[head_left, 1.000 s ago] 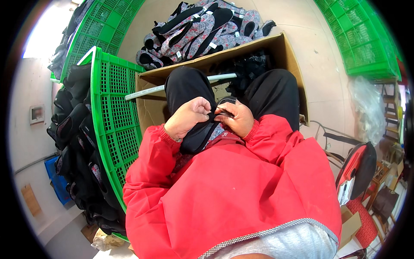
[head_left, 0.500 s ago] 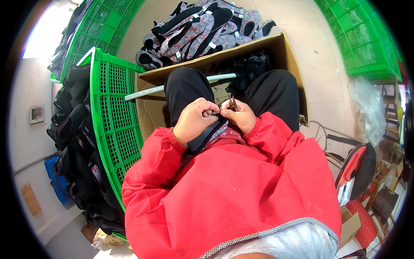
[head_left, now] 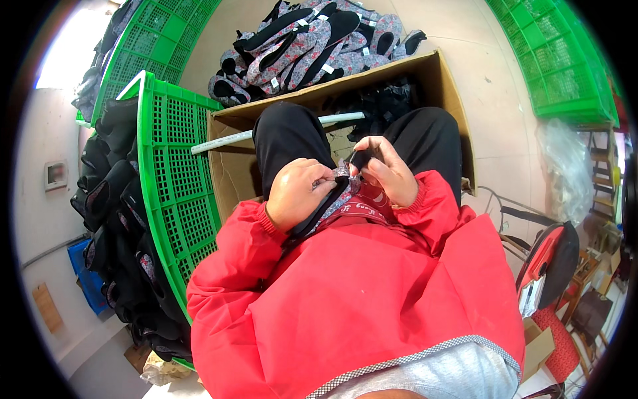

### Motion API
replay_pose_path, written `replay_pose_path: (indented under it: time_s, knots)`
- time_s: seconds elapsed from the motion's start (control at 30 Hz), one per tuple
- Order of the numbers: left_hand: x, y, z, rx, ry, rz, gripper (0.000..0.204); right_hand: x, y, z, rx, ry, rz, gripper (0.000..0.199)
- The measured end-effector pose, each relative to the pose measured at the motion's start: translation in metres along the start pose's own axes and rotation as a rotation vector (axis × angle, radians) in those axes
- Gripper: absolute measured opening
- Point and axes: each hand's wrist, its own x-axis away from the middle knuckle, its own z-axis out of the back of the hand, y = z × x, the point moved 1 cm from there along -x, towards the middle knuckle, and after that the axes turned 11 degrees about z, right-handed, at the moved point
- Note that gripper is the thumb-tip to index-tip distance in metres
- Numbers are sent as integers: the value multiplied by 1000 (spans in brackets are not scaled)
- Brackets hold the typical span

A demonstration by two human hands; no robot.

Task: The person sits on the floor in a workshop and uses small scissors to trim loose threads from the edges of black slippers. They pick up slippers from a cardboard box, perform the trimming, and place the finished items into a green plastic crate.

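A slipper (head_left: 330, 209) with grey floral fabric and a black side lies across my lap. My left hand (head_left: 297, 191) is closed on it, thumb and fingers pinching its upper end. Beside it, my right hand (head_left: 392, 174) grips the same end of the slipper, its index finger and thumb bent round a dark part there. Whether the small snips seen earlier are still in the right palm cannot be made out. The slipper's lower part is hidden by my left hand and red sleeve.
An open cardboard box (head_left: 458, 113) with dark scraps stands between my knees, a pale pipe (head_left: 229, 141) across it. Beyond lies a pile of floral slippers (head_left: 299, 50). A green crate (head_left: 176, 166) and stacked black slippers (head_left: 109, 193) are at left; more green crates (head_left: 565, 73) stand far right.
My right hand has turned and lifted slightly to the right, its fingers now higher. The snips that pointed up from it no longer show clearly. More of the slipper's floral end is exposed.
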Motion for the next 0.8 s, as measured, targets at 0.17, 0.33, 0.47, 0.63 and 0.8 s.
replay_pose_path:
  time_s: [0.17,0.33,0.47,0.63,0.8]
  knots:
    - [1,5,5,47,-47,135,7,4,-14,8,411,-177,-36,39]
    - [1,4,8,52,-72,144,6,-3,-38,-5,915,-332,-121,25]
    - [-1,2,7,47,-45,79,5,-9,-32,-7,1089,-385,-51,21]
    - [-2,-2,5,73,-43,62,5,-15,-34,-13,1249,-411,-19,22]
    - [-4,-2,4,117,-60,77,5,-18,-29,-12,1313,-419,-30,23]
